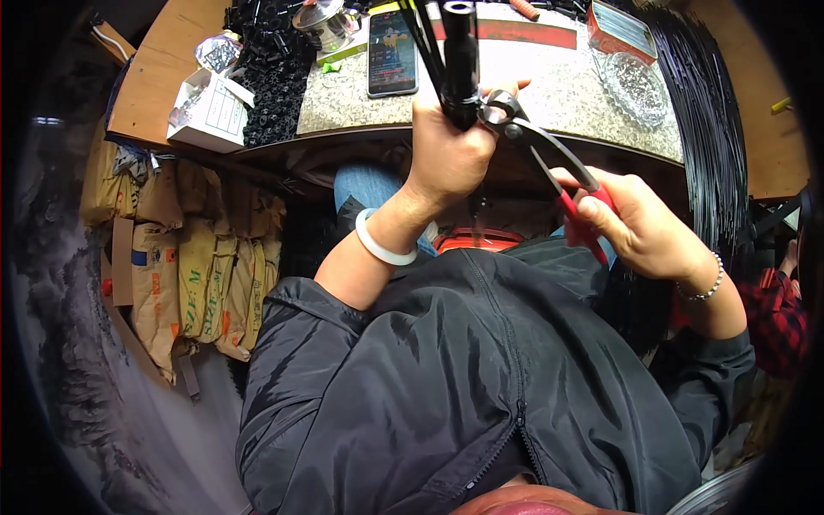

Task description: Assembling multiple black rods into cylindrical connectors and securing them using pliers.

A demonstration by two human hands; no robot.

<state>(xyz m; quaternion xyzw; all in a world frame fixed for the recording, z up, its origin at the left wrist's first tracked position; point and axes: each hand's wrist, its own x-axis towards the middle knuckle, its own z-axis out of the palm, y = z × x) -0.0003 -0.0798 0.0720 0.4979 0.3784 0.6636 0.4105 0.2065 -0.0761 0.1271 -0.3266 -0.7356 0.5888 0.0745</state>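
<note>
My left hand (451, 163) is closed around a glossy black tube (461, 60) that stands upright with its hollow end up. Thin dark rods (427, 51) rise beside the tube from the same fist. In my right hand (639, 223) are cutting pliers (554, 153) with red handles and rounded dark jaws. The handles are spread somewhat apart. Those jaws lie against the lower part of the tube, just above my left fist; whether they bite on anything cannot be made out. Both hands are over the near edge of the speckled worktop (343, 107).
On the worktop lie a phone (393, 53), a clear glass ashtray (633, 88) and an open red box (622, 33). Small black parts (275, 86) and a white carton (209, 112) are left. Long black rods (708, 120) overhang at right. Paper sacks (202, 275) stand below; a person's checked sleeve (777, 322) shows right.
</note>
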